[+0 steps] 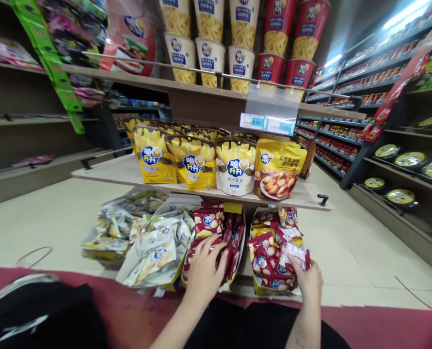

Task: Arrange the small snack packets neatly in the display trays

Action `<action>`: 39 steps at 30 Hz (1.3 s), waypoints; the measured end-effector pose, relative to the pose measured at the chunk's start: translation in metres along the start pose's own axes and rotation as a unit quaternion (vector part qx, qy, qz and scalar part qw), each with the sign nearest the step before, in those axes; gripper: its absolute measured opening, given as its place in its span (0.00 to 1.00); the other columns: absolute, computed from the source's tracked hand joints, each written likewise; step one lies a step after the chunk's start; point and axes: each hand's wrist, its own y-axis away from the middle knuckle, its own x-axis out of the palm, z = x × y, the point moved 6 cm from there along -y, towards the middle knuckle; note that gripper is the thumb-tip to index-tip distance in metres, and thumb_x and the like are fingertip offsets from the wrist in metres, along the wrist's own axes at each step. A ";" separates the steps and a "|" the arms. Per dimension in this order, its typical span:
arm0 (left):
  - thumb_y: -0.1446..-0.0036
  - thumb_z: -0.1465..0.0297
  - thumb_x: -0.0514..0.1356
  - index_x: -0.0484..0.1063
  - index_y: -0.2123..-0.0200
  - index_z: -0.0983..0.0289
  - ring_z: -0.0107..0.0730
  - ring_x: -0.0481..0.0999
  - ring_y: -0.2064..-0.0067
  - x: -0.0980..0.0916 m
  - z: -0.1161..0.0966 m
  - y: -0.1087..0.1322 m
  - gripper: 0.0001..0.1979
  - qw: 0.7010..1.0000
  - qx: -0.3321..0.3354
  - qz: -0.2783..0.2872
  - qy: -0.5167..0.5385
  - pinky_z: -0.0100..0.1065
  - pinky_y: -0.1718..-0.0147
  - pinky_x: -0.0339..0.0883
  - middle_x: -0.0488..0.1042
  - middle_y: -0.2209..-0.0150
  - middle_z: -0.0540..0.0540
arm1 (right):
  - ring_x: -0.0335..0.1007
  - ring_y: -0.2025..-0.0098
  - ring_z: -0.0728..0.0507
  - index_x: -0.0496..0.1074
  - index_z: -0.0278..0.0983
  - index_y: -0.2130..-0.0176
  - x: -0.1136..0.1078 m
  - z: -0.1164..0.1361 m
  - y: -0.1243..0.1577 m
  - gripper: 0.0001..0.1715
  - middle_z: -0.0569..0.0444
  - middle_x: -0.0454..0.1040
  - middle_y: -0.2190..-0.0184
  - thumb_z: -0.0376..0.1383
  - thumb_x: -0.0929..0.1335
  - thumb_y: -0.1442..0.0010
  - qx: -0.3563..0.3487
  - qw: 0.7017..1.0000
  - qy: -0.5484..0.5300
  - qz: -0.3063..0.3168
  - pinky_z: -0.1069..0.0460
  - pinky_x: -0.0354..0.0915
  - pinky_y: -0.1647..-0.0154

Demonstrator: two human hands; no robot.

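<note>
Shop aisle, stocked shelving both sides, low end-of-row shelf (103,172) dead ahead. Three open display boxes underneath, tipped back, probably for showing packets face-up: one of silver packets (153,242), two of red. Left hand (203,274) laid flat, fingers spread, on the red packets (210,220) in the middle box (242,242). Right hand (306,278) clamped round a packet bundle (296,253) in the right box (259,291). Hands well apart. Up top, front row of four, upright, labels out: two yellow bags (153,162), one white bag (235,172), one orange bag (278,169).
</note>
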 end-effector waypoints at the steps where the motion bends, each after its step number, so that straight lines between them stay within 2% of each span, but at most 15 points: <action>1: 0.37 0.65 0.53 0.76 0.57 0.62 0.47 0.65 0.44 -0.003 -0.001 0.000 0.13 1.000 -0.001 -0.004 0.002 0.52 0.46 0.64 0.71 0.48 0.60 | 0.72 0.54 0.29 0.70 0.34 0.58 -0.001 0.000 0.001 0.44 0.37 0.76 0.60 0.62 0.72 0.64 0.006 1.000 -0.006 -0.007 0.41 0.64 0.54; 5: 0.37 0.65 0.53 0.76 0.58 0.62 0.48 0.66 0.45 -0.007 0.001 -0.001 0.13 1.000 -0.006 -0.013 0.011 0.53 0.46 0.65 0.72 0.49 0.60 | 0.74 0.58 0.34 0.65 0.36 0.54 -0.011 -0.002 0.004 0.38 0.39 0.76 0.58 0.58 0.70 0.55 0.028 0.996 -0.073 -0.034 0.44 0.66 0.57; 8: 0.38 0.64 0.53 0.76 0.59 0.61 0.48 0.66 0.44 -0.008 0.001 -0.002 0.13 0.999 -0.014 -0.012 0.026 0.53 0.46 0.64 0.72 0.49 0.60 | 0.75 0.60 0.35 0.64 0.37 0.51 -0.031 0.002 0.012 0.38 0.41 0.77 0.58 0.54 0.73 0.55 0.049 0.988 -0.117 -0.085 0.44 0.66 0.56; 12: 0.39 0.63 0.54 0.77 0.59 0.61 0.48 0.67 0.44 -0.013 0.000 -0.003 0.14 0.996 -0.043 -0.005 0.074 0.54 0.44 0.62 0.72 0.48 0.60 | 0.74 0.55 0.34 0.66 0.37 0.46 -0.073 0.028 0.035 0.40 0.40 0.76 0.54 0.49 0.75 0.54 0.033 0.956 -0.208 -0.206 0.42 0.68 0.54; 14: 0.40 0.61 0.55 0.77 0.59 0.60 0.49 0.68 0.44 -0.013 -0.001 -0.003 0.14 0.989 -0.078 0.017 0.123 0.54 0.43 0.61 0.73 0.48 0.59 | 0.73 0.50 0.35 0.66 0.37 0.44 -0.084 0.046 0.048 0.41 0.39 0.73 0.49 0.48 0.75 0.53 0.005 0.931 -0.294 -0.218 0.44 0.69 0.53; 15: 0.40 0.60 0.55 0.77 0.59 0.60 0.48 0.68 0.44 -0.010 -0.002 -0.002 0.14 0.981 -0.098 0.040 0.162 0.53 0.43 0.61 0.73 0.48 0.59 | 0.72 0.49 0.35 0.66 0.37 0.43 -0.083 0.056 0.053 0.41 0.40 0.72 0.47 0.47 0.76 0.52 -0.006 0.923 -0.331 -0.197 0.44 0.70 0.52; 17: 0.40 0.58 0.56 0.77 0.58 0.60 0.46 0.71 0.46 0.000 -0.006 0.002 0.16 0.946 -0.143 0.106 0.270 0.49 0.44 0.63 0.74 0.49 0.59 | 0.70 0.46 0.36 0.66 0.38 0.43 -0.067 0.077 0.064 0.39 0.41 0.71 0.46 0.46 0.75 0.51 -0.020 0.915 -0.393 -0.092 0.44 0.70 0.50; 19: 0.40 0.54 0.54 0.74 0.52 0.60 0.44 0.75 0.50 0.011 -0.012 0.009 0.21 0.884 -0.194 0.167 0.391 0.45 0.49 0.68 0.74 0.49 0.60 | 0.69 0.45 0.35 0.67 0.39 0.43 -0.039 0.099 0.078 0.38 0.42 0.71 0.44 0.45 0.75 0.50 -0.028 0.899 -0.434 0.054 0.43 0.70 0.49; 20: 0.40 0.52 0.54 0.71 0.48 0.61 0.42 0.77 0.52 0.016 -0.014 0.012 0.24 0.851 -0.222 0.179 0.440 0.43 0.52 0.70 0.74 0.49 0.61 | 0.68 0.44 0.35 0.67 0.39 0.43 -0.025 0.109 0.087 0.37 0.43 0.70 0.43 0.44 0.75 0.50 -0.033 0.888 -0.444 0.114 0.42 0.69 0.48; 22: 0.43 0.50 0.56 0.66 0.43 0.62 0.40 0.78 0.56 0.019 -0.013 0.016 0.30 0.807 -0.274 0.158 0.499 0.40 0.56 0.72 0.75 0.50 0.61 | 0.67 0.42 0.36 0.68 0.40 0.43 -0.003 0.124 0.105 0.37 0.44 0.69 0.42 0.42 0.75 0.51 -0.040 0.870 -0.456 0.185 0.42 0.67 0.44; 24: 0.46 0.51 0.60 0.65 0.42 0.63 0.38 0.79 0.60 0.015 -0.008 0.016 0.33 0.794 -0.305 0.101 0.516 0.38 0.58 0.73 0.77 0.54 0.60 | 0.66 0.41 0.37 0.69 0.40 0.44 0.010 0.133 0.119 0.36 0.45 0.70 0.43 0.41 0.76 0.51 -0.039 0.858 -0.468 0.207 0.42 0.65 0.42; 28: 0.48 0.54 0.62 0.68 0.47 0.64 0.36 0.78 0.65 0.003 0.003 0.011 0.29 0.805 -0.323 0.031 0.497 0.36 0.63 0.74 0.79 0.62 0.56 | 0.71 0.47 0.38 0.73 0.37 0.48 0.028 0.136 0.135 0.33 0.44 0.75 0.49 0.41 0.77 0.53 0.013 0.832 -0.493 0.254 0.46 0.70 0.50; 32: 0.46 0.52 0.60 0.73 0.56 0.65 0.38 0.77 0.60 -0.006 0.019 0.009 0.23 0.845 -0.319 -0.020 0.429 0.35 0.59 0.71 0.78 0.61 0.57 | 0.77 0.60 0.42 0.77 0.35 0.56 0.043 0.131 0.141 0.26 0.46 0.80 0.59 0.46 0.77 0.52 0.092 0.806 -0.505 0.294 0.51 0.72 0.65; 35: 0.43 0.52 0.57 0.73 0.60 0.64 0.39 0.75 0.58 -0.011 0.026 0.010 0.21 0.879 -0.297 -0.052 0.369 0.34 0.58 0.68 0.77 0.61 0.56 | 0.76 0.63 0.43 0.78 0.35 0.60 0.049 0.134 0.145 0.22 0.48 0.81 0.64 0.46 0.77 0.51 0.076 0.802 -0.507 0.307 0.52 0.71 0.66; 39: 0.39 0.52 0.53 0.73 0.65 0.64 0.35 0.73 0.66 -0.021 0.025 0.013 0.20 0.905 -0.287 -0.100 0.297 0.30 0.67 0.65 0.76 0.69 0.53 | 0.75 0.67 0.44 0.77 0.36 0.64 0.058 0.138 0.150 0.20 0.50 0.80 0.66 0.47 0.76 0.51 0.075 0.793 -0.527 0.296 0.52 0.71 0.69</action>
